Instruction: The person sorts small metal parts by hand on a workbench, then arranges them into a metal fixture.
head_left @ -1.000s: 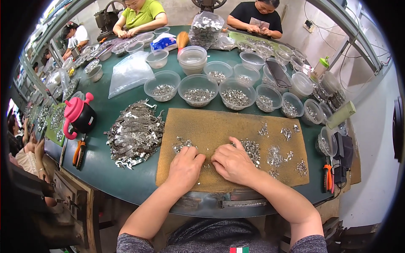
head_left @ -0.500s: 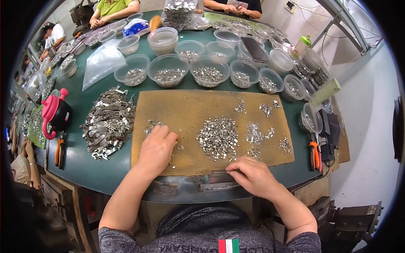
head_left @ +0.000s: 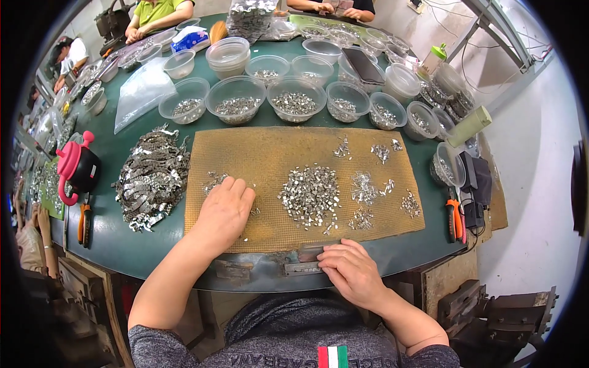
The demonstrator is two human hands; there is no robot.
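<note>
My left hand rests on the brown textured mat, fingertips bent down beside a small heap of metal pieces. Its fingers are drawn together, and whatever they hold is hidden. At the mat's front edge my right hand has its fingers curled, thumb and forefinger tips at the end of a slotted metal block. Anything between those tips is too small to make out. A large pile of small shiny metal links lies mid-mat, with several smaller heaps of thin pieces to its right.
Beyond the mat stand clear plastic bowls of metal pieces. Left of it lie metal watch-band-like strips, a pink-lidded black cup and orange-handled pliers. More pliers lie right. A phone rests on bowls; co-workers sit beyond.
The view has shifted slightly. My right hand has moved a little toward me and left, down to the slotted block. My left hand stays by the small heap.
</note>
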